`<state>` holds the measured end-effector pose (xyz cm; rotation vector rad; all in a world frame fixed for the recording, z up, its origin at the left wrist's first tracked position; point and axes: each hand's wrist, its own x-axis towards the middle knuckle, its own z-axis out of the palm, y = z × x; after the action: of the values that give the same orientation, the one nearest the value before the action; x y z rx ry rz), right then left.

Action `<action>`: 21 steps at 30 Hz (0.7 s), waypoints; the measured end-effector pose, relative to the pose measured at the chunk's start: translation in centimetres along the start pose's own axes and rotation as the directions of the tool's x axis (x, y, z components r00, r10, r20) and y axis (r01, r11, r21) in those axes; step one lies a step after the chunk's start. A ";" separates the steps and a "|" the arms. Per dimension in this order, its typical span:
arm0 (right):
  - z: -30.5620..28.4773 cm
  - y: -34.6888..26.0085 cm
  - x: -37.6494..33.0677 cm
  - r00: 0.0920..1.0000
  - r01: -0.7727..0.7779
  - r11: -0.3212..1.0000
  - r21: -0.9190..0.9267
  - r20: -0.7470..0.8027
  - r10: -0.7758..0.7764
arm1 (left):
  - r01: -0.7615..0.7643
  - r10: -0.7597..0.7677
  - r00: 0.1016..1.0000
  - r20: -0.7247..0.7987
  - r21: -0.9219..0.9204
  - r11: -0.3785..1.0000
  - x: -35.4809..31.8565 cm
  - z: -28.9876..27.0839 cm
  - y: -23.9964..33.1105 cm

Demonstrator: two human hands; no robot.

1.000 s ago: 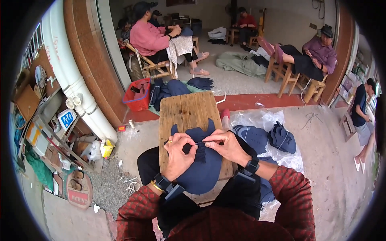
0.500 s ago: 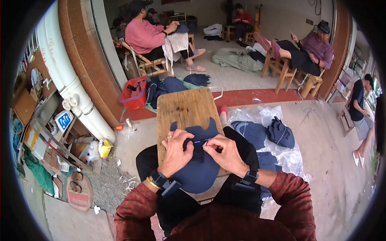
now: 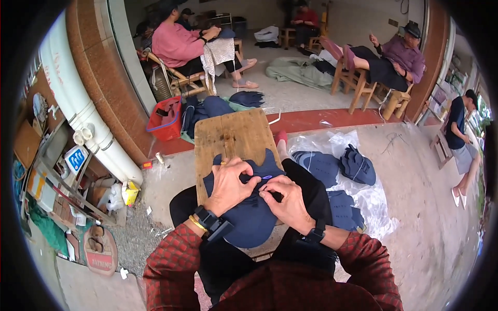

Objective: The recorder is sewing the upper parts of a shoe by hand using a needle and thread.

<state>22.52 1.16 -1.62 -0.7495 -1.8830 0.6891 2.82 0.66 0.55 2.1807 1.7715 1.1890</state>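
A dark blue fabric piece (image 3: 248,224) with a rounded lower edge and pointed upper corners lies across my lap and the near end of a wooden bench (image 3: 236,132). My left hand (image 3: 231,184) is closed on the cloth, thumb and forefinger pinching near its middle. Just to the right, the fingers of my right hand (image 3: 284,199) are pressed together against the same cloth. What they pinch is too small to make out. Between the two hands a short purple-blue loop (image 3: 266,177), like thread, lies on the fabric.
Right of the bench, stacks of dark blue fabric pieces (image 3: 317,168) rest on clear plastic sheeting (image 3: 381,210). A red basket (image 3: 165,118) stands left of the bench's far end. Several people sit beyond it; one person (image 3: 459,137) is at the far right.
The purple-blue strand lay as a straight line between my hands and now forms a small loop. My right fingers have shifted slightly lower on the cloth. The whole view has shifted a little.
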 end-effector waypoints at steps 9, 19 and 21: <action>0.1 -1.4 -0.5 0.998 -0.052 0.996 0.070 0.023 0.051 | 0.127 -0.122 0.990 0.063 -0.083 0.988 0.7 0.3 -0.5; 0.5 -1.6 -0.3 0.998 0.056 0.998 0.037 -0.029 -0.055 | -0.113 0.106 0.976 0.189 0.025 0.993 1.2 -0.1 0.6; 0.7 -1.6 -0.2 0.998 0.034 0.996 0.081 -0.051 -0.030 | -0.066 0.051 0.979 0.199 0.068 0.995 1.1 0.3 0.2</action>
<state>21.62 -0.17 -0.87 -0.6769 -1.8062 0.7170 3.21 1.60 1.02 2.3161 1.7070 0.8933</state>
